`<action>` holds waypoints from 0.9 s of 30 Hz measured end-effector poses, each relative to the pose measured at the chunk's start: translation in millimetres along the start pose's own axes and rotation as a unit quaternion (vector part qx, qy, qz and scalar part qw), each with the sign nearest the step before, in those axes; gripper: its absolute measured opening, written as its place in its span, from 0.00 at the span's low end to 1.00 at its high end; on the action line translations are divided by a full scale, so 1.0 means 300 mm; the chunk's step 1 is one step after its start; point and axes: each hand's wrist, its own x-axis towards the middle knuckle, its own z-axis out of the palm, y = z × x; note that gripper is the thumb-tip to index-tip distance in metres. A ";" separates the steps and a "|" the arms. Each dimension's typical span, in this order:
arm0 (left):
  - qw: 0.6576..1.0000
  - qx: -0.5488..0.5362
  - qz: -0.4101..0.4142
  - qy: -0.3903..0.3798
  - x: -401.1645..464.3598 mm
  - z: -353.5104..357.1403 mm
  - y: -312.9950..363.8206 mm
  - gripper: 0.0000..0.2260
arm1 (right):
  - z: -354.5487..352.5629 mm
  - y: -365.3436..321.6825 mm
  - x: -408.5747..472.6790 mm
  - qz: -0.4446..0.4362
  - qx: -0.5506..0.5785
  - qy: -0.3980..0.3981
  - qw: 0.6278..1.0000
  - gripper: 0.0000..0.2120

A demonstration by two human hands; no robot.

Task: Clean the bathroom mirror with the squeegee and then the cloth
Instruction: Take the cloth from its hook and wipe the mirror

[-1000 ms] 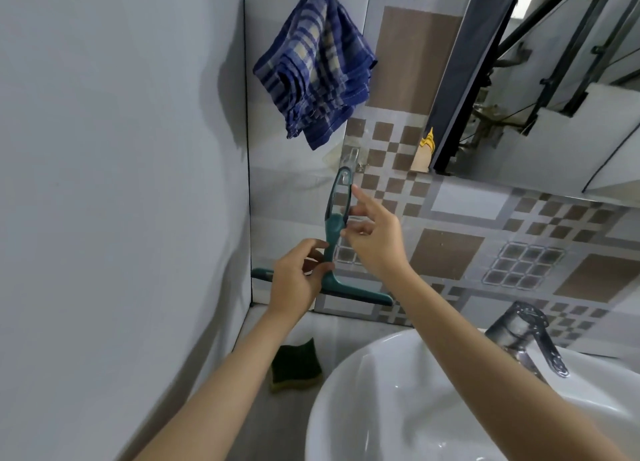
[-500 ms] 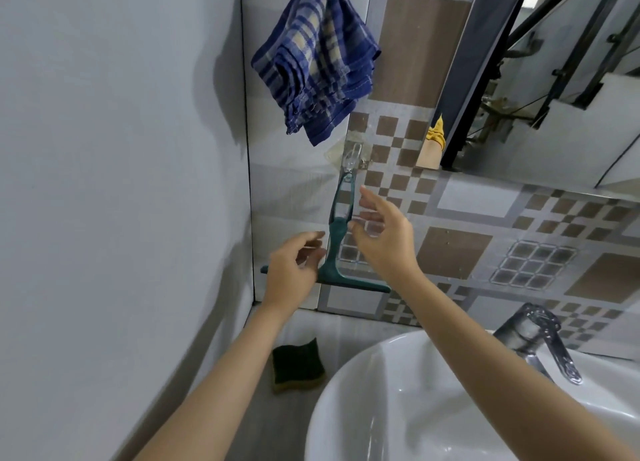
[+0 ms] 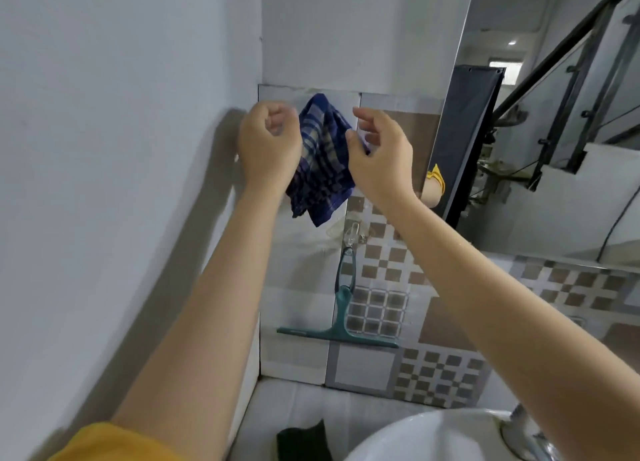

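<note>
A blue checked cloth [image 3: 322, 159] hangs high on the tiled wall, left of the mirror [image 3: 561, 170]. Both my hands are raised to it. My left hand [image 3: 270, 145] is at its left edge with fingers curled; whether it holds the cloth is hidden. My right hand [image 3: 377, 159] is at the right edge, and a bit of cloth shows pinched between thumb and fingers. Below, the green squeegee [image 3: 341, 322] hangs from a clear wall hook [image 3: 349, 235], with neither hand touching it.
A white wall runs close along the left. A white sink [image 3: 426, 436] with a chrome tap [image 3: 526, 436] sits at the bottom right. A dark green sponge [image 3: 304, 440] lies on the counter beside the sink.
Both hands have left the squeegee, which now hangs on its hook, and have risen to the cloth. The camera has tilted upward.
</note>
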 end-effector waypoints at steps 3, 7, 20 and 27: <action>0.987 -0.007 -0.138 -0.086 0.058 0.008 0.001 0.07 | 0.016 -0.015 0.057 0.062 -0.013 -0.021 0.998 0.14; 0.967 -0.027 -0.195 -0.159 0.080 -0.009 0.032 0.10 | 0.025 -0.038 0.093 0.108 0.025 -0.034 0.993 0.13; 0.942 -0.215 -0.216 -0.138 0.060 -0.029 0.130 0.06 | -0.017 -0.100 0.106 0.108 0.272 -0.096 0.951 0.08; 0.933 -0.228 -0.167 -0.225 -0.025 -0.082 0.224 0.08 | -0.115 -0.163 -0.004 0.049 0.270 -0.084 0.958 0.09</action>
